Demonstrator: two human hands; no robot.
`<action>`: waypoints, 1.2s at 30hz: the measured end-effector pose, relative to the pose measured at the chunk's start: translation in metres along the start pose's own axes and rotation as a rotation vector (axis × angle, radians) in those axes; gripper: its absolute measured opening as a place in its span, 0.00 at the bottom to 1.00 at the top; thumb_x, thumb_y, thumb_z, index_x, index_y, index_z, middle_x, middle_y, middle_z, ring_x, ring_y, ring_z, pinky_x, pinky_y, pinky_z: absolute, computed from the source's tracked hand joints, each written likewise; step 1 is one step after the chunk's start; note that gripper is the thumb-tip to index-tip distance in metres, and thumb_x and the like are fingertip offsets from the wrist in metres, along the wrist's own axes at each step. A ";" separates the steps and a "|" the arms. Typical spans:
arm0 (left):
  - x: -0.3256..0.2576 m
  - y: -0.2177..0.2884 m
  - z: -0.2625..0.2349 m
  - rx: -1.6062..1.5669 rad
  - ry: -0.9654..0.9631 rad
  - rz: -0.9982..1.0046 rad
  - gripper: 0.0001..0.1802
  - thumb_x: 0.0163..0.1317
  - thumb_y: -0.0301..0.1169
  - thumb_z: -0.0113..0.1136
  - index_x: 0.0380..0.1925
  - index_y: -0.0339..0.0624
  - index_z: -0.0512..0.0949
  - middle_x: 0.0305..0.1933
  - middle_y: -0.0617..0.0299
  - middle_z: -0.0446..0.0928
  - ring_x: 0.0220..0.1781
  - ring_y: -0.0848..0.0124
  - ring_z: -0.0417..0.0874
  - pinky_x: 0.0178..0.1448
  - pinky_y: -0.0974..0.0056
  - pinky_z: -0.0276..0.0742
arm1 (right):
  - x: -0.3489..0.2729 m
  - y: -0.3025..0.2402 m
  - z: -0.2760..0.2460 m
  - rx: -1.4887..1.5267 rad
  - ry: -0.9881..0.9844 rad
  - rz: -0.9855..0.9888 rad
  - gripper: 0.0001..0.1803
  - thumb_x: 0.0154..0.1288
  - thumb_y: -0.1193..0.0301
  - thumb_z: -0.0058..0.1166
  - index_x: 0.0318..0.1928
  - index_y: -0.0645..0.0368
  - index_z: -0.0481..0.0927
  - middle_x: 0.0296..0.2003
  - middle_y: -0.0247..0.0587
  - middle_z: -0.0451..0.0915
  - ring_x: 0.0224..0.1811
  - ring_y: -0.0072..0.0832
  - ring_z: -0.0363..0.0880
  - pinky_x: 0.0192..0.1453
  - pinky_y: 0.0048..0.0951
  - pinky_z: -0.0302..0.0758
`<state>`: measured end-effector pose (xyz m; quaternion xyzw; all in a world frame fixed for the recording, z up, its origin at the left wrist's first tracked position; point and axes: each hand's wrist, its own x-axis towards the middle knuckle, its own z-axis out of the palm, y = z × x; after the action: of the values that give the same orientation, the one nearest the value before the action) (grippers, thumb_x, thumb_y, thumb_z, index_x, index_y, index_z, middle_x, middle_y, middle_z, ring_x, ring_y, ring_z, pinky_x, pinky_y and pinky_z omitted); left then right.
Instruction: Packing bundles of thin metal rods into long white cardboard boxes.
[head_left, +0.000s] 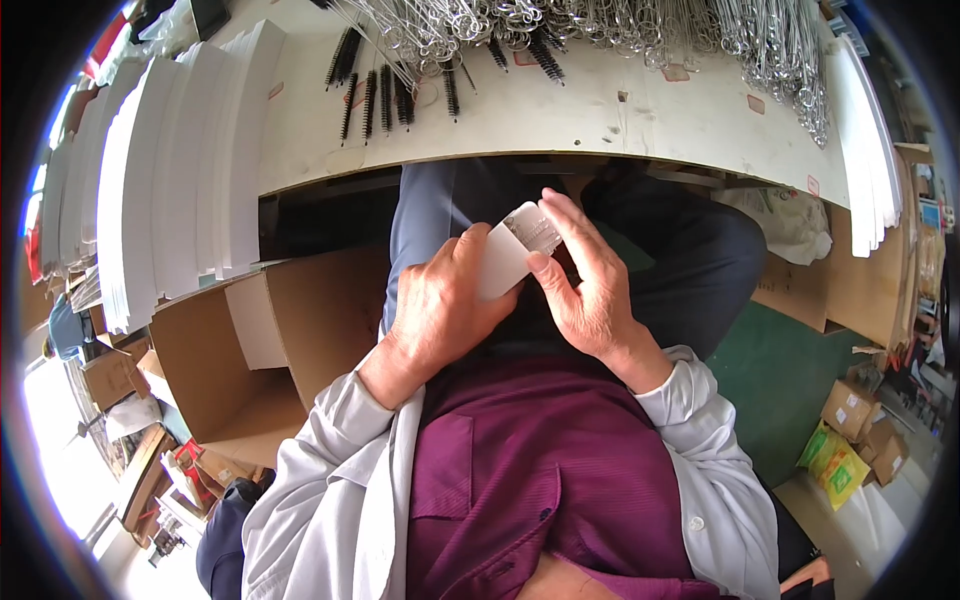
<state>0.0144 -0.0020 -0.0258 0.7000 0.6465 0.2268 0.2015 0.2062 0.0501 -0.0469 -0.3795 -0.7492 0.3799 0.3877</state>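
A small white box (503, 264) is held above my lap, tilted up and to the right. My left hand (440, 305) is wrapped around its lower left part. At the far end a silvery grey piece with faint marks (533, 229) shows; whether it is a flap or something inside I cannot tell. My right hand (590, 285) touches this end, with the thumb against the near side and the straight fingers along the far right edge. Beyond the hands, on the table, lie several wire-handled brushes with black bristles (370, 105).
The pale table (700, 125) spans the far side, with a large heap of looped wire handles (640, 30). Tall stacks of white sheets (190, 150) stand at the left, another stack (865, 150) at the right. An open cardboard box (240, 360) sits below on the left.
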 end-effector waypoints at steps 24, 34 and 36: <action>-0.004 -0.002 0.003 -0.115 0.005 -0.027 0.42 0.51 0.36 0.83 0.65 0.40 0.73 0.46 0.44 0.87 0.44 0.49 0.92 0.46 0.53 0.90 | -0.001 -0.006 -0.010 0.498 -0.321 0.360 0.14 0.80 0.77 0.49 0.59 0.66 0.83 0.44 0.48 0.89 0.46 0.28 0.88 0.52 0.29 0.82; 0.002 0.006 -0.001 -0.185 -0.017 -0.093 0.43 0.52 0.37 0.82 0.67 0.48 0.71 0.46 0.44 0.87 0.43 0.48 0.92 0.46 0.52 0.90 | -0.010 -0.015 0.002 0.584 -0.062 0.445 0.13 0.82 0.77 0.50 0.61 0.68 0.78 0.40 0.44 0.88 0.42 0.22 0.87 0.48 0.27 0.85; 0.003 0.007 -0.002 -0.212 -0.023 -0.103 0.42 0.53 0.36 0.82 0.66 0.49 0.71 0.47 0.45 0.87 0.44 0.48 0.92 0.46 0.52 0.90 | -0.009 -0.017 0.006 0.666 0.019 0.437 0.12 0.81 0.78 0.51 0.59 0.68 0.77 0.37 0.43 0.88 0.41 0.20 0.87 0.45 0.25 0.85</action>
<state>0.0191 -0.0001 -0.0205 0.6432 0.6517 0.2751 0.2931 0.1999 0.0337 -0.0375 -0.3871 -0.4831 0.6719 0.4066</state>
